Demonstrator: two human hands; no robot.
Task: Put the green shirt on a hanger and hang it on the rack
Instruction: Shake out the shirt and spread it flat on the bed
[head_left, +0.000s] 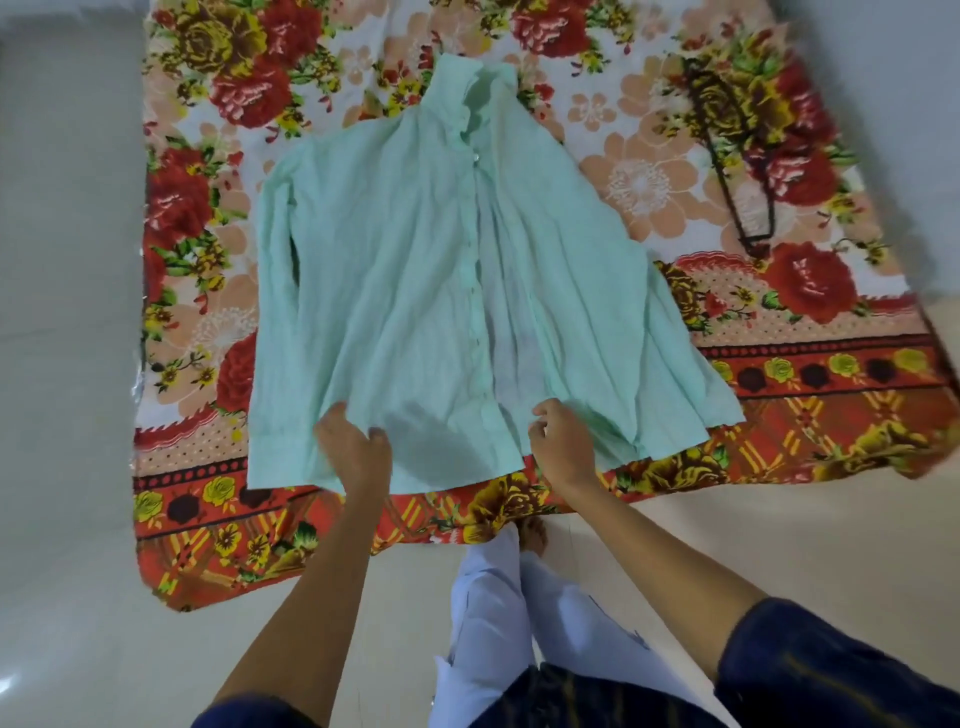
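Left hand (353, 441) pinches the hem of the green shirt (415, 270); right hand (563, 441), fingers curled, grips the open front edge. Shirt lies flat, collar away, on the floral blanket (779, 415). Hanger (727, 156) lies well apart, upper right. Risk: thin fabric bunches or slides off if lifted by the hem alone. Both forearms reach forward and down.

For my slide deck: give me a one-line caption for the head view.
Both hands, left hand and right hand, at the hem of a green shirt spread on a floral blanket, black hanger beside it.
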